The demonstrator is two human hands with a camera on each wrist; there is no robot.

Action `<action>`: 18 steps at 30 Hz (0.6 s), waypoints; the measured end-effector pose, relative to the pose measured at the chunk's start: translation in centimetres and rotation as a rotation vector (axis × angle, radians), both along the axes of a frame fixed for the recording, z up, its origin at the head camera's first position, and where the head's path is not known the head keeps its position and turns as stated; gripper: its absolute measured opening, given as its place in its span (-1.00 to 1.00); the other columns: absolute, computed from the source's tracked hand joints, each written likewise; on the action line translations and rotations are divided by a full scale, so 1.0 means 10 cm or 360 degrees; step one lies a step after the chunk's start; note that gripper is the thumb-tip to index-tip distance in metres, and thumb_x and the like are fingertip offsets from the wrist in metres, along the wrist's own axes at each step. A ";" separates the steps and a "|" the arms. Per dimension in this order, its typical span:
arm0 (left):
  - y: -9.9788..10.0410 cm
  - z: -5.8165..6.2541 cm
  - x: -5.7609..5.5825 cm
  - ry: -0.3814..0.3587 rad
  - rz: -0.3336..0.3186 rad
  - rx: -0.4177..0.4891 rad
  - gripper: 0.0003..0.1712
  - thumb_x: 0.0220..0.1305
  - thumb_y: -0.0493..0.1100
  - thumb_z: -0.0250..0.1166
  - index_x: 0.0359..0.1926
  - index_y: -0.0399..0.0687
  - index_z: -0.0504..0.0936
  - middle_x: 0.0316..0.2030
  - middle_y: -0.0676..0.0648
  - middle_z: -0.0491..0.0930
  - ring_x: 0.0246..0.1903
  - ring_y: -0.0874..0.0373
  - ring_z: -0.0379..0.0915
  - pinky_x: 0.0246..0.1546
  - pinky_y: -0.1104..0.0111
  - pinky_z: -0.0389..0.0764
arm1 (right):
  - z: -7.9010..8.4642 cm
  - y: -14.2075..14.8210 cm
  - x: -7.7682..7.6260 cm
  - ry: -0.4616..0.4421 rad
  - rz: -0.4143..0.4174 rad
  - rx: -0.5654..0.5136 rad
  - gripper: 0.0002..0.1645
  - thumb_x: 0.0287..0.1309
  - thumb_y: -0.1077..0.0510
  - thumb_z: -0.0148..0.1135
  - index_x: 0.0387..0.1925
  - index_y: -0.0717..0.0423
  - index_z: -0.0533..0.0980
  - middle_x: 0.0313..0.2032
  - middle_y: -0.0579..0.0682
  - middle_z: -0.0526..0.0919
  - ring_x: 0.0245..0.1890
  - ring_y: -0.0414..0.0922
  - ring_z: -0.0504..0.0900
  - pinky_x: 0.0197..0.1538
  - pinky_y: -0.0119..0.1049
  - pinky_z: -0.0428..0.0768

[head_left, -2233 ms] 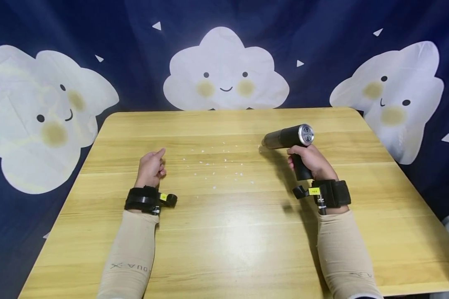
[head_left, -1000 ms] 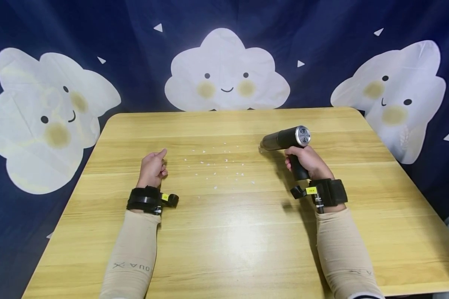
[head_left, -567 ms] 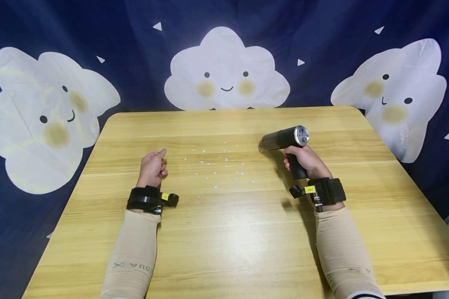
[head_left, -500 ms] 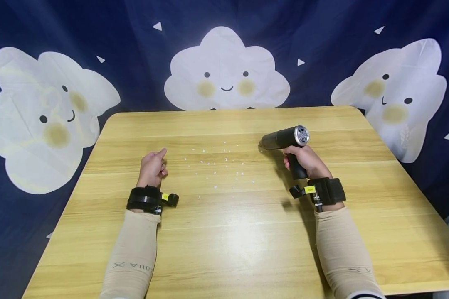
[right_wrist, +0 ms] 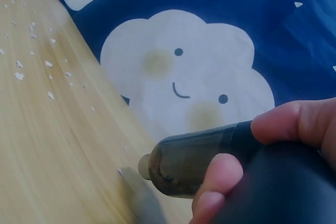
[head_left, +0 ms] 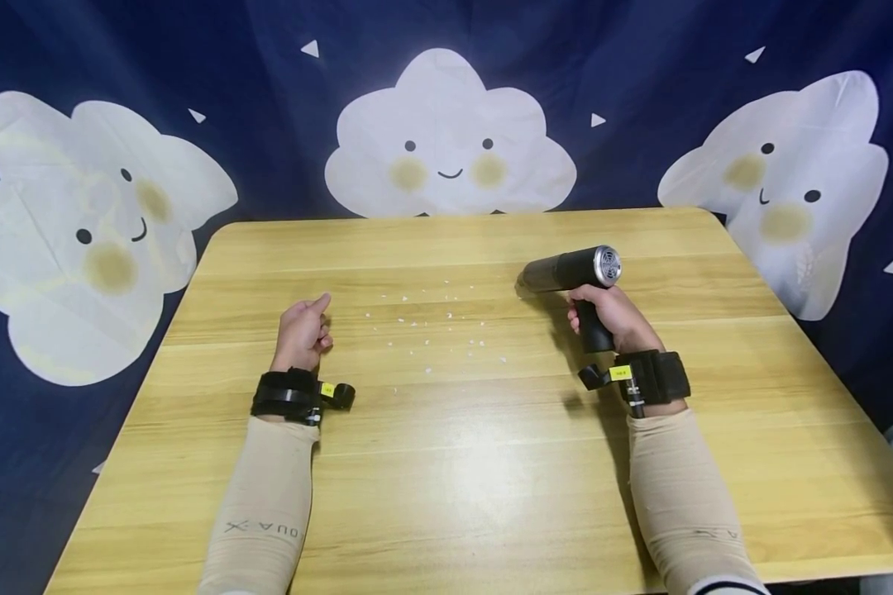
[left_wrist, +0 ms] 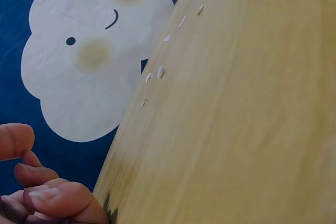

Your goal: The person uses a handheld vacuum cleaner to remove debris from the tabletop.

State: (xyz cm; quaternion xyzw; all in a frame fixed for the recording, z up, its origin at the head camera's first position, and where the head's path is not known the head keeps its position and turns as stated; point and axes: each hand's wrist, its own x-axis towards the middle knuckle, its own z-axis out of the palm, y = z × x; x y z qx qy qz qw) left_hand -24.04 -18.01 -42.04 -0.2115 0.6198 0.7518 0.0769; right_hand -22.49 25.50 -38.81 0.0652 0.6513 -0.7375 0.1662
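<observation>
My right hand [head_left: 616, 318] grips the black handle of a handheld vacuum cleaner [head_left: 569, 271] over the table's right side. Its smoky see-through dust cup [right_wrist: 184, 158] ends in a short nozzle [right_wrist: 144, 167] pointing left, low near the tabletop. One white scrap [right_wrist: 119, 171] lies close to that nozzle. Many small white scraps [head_left: 427, 370], like torn paper, are scattered across the middle of the table. My left hand [head_left: 301, 335] is at the left of the scraps and holds nothing; its fingers curl loosely, with the thumb out. In the left wrist view, its fingertips [left_wrist: 44, 195] show at the lower left.
The wood-grain table [head_left: 446, 479] fills the space before me, its rounded far edge against a dark blue curtain [head_left: 268, 49] printed with white clouds. Black camera straps [head_left: 286, 395] circle both wrists.
The vacuum cleaner shifted slightly left, then a little back to the right, still in my right hand. My left hand stays in place. The scraps look much the same.
</observation>
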 end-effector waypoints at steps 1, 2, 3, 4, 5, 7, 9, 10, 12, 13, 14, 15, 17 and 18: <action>0.00 0.00 0.00 0.0000 0.0001 0.0000 -0.70 0.36 -0.02 0.17 -0.35 -0.08 0.28 -0.66 0.09 0.14 -0.73 0.28 0.08 -0.78 0.54 0.22 | 0.00 0.01 0.00 0.0000 -0.0002 -0.0009 -0.90 0.27 0.34 -0.10 -0.29 0.38 0.29 -0.66 -0.01 0.49 -0.69 -0.19 0.49 -0.59 -0.41 0.55; 0.00 0.00 0.00 0.0001 0.0000 0.0003 -0.70 0.35 -0.02 0.17 -0.35 -0.08 0.28 -0.66 0.09 0.15 -0.72 0.28 0.08 -0.78 0.53 0.22 | 0.01 0.02 0.00 0.0001 -0.0002 -0.0016 -0.90 0.27 0.34 -0.10 -0.29 0.39 0.29 -0.67 -0.01 0.49 -0.69 -0.19 0.49 -0.59 -0.41 0.56; 0.00 0.00 0.00 0.0001 0.0001 0.0005 -0.70 0.35 -0.02 0.17 -0.34 -0.09 0.28 -0.66 0.09 0.15 -0.72 0.28 0.08 -0.78 0.53 0.22 | 0.02 0.02 0.01 -0.0003 -0.0004 -0.0025 -0.89 0.27 0.34 -0.10 -0.29 0.39 0.30 -0.67 -0.01 0.49 -0.69 -0.19 0.49 -0.58 -0.41 0.56; 0.00 0.00 -0.01 0.0002 0.0001 0.0004 -0.70 0.35 -0.02 0.17 -0.33 -0.10 0.28 -0.66 0.09 0.15 -0.72 0.28 0.08 -0.78 0.53 0.22 | 0.02 0.03 0.01 -0.0004 -0.0003 -0.0031 -0.89 0.27 0.34 -0.10 -0.30 0.39 0.30 -0.67 -0.01 0.50 -0.69 -0.19 0.50 -0.58 -0.41 0.56; 0.00 0.00 -0.01 0.0003 0.0001 0.0003 -0.69 0.35 -0.02 0.18 -0.32 -0.10 0.28 -0.66 0.09 0.15 -0.72 0.28 0.08 -0.78 0.54 0.22 | 0.03 0.04 0.01 -0.0005 0.0001 -0.0035 -0.89 0.27 0.34 -0.10 -0.30 0.39 0.31 -0.66 -0.01 0.50 -0.69 -0.19 0.50 -0.58 -0.41 0.56; 0.01 -0.01 -0.01 0.0008 0.0001 0.0000 -0.69 0.35 -0.02 0.18 -0.30 -0.13 0.29 -0.66 0.09 0.15 -0.72 0.28 0.09 -0.78 0.54 0.23 | 0.04 0.06 0.02 -0.0001 0.0016 -0.0034 -0.89 0.27 0.34 -0.09 -0.33 0.35 0.34 -0.66 -0.01 0.51 -0.69 -0.20 0.50 -0.57 -0.41 0.56; 0.01 -0.01 0.00 0.0017 0.0003 -0.0006 -0.69 0.35 -0.03 0.18 -0.30 -0.14 0.29 -0.66 0.09 0.16 -0.72 0.28 0.08 -0.78 0.54 0.22 | 0.05 0.08 0.03 -0.0002 0.0034 -0.0039 -0.87 0.28 0.33 -0.09 -0.36 0.32 0.37 -0.65 -0.01 0.51 -0.68 -0.20 0.51 -0.57 -0.41 0.56; 0.01 -0.01 0.00 0.0022 0.0003 -0.0008 -0.69 0.35 -0.03 0.18 -0.30 -0.15 0.29 -0.66 0.10 0.15 -0.72 0.28 0.08 -0.78 0.54 0.22 | 0.05 0.10 0.03 -0.0004 0.0045 -0.0042 -0.86 0.28 0.33 -0.09 -0.38 0.30 0.38 -0.65 -0.01 0.51 -0.68 -0.20 0.51 -0.56 -0.41 0.57; 0.01 -0.01 0.00 0.0030 0.0003 -0.0015 -0.69 0.35 -0.04 0.18 -0.31 -0.16 0.29 -0.66 0.10 0.15 -0.72 0.28 0.08 -0.78 0.54 0.22 | 0.06 0.12 0.04 -0.0012 0.0061 -0.0049 -0.81 0.30 0.34 -0.11 -0.42 0.26 0.40 -0.65 -0.01 0.51 -0.68 -0.19 0.51 -0.56 -0.41 0.57; 0.01 -0.01 0.00 0.0033 0.0003 -0.0016 -0.69 0.36 -0.05 0.17 -0.31 -0.16 0.28 -0.66 0.09 0.15 -0.72 0.27 0.08 -0.78 0.54 0.22 | 0.07 0.13 0.04 -0.0020 0.0068 -0.0054 -0.81 0.30 0.34 -0.11 -0.42 0.26 0.40 -0.65 -0.01 0.51 -0.67 -0.19 0.51 -0.56 -0.41 0.57; 0.01 -0.01 0.00 0.0033 0.0002 -0.0018 -0.69 0.36 -0.05 0.17 -0.31 -0.16 0.28 -0.66 0.09 0.15 -0.71 0.27 0.08 -0.78 0.54 0.22 | 0.08 0.14 0.05 -0.0032 0.0075 -0.0058 -0.80 0.31 0.33 -0.11 -0.43 0.26 0.40 -0.65 0.00 0.52 -0.67 -0.19 0.51 -0.55 -0.40 0.58; 0.01 -0.01 0.00 0.0032 0.0002 -0.0020 -0.69 0.36 -0.05 0.16 -0.30 -0.17 0.28 -0.65 0.09 0.15 -0.71 0.27 0.08 -0.77 0.54 0.22 | 0.08 0.15 0.05 -0.0040 0.0085 -0.0056 -0.78 0.31 0.33 -0.11 -0.44 0.25 0.41 -0.65 0.00 0.52 -0.67 -0.19 0.51 -0.55 -0.41 0.58; 0.01 -0.01 -0.01 0.0029 0.0003 -0.0026 -0.69 0.36 -0.05 0.16 -0.30 -0.17 0.28 -0.65 0.09 0.16 -0.71 0.27 0.08 -0.78 0.54 0.21 | 0.10 0.17 0.06 -0.0058 0.0109 -0.0040 -0.77 0.32 0.32 -0.12 -0.45 0.25 0.41 -0.63 0.00 0.52 -0.66 -0.19 0.51 -0.54 -0.41 0.58; 0.01 -0.01 -0.01 0.0026 0.0002 -0.0028 -0.69 0.36 -0.05 0.16 -0.30 -0.17 0.28 -0.65 0.09 0.15 -0.71 0.27 0.08 -0.77 0.53 0.21 | 0.11 0.18 0.07 -0.0065 0.0120 -0.0029 -0.77 0.32 0.31 -0.11 -0.45 0.25 0.41 -0.63 0.00 0.52 -0.66 -0.19 0.51 -0.54 -0.41 0.58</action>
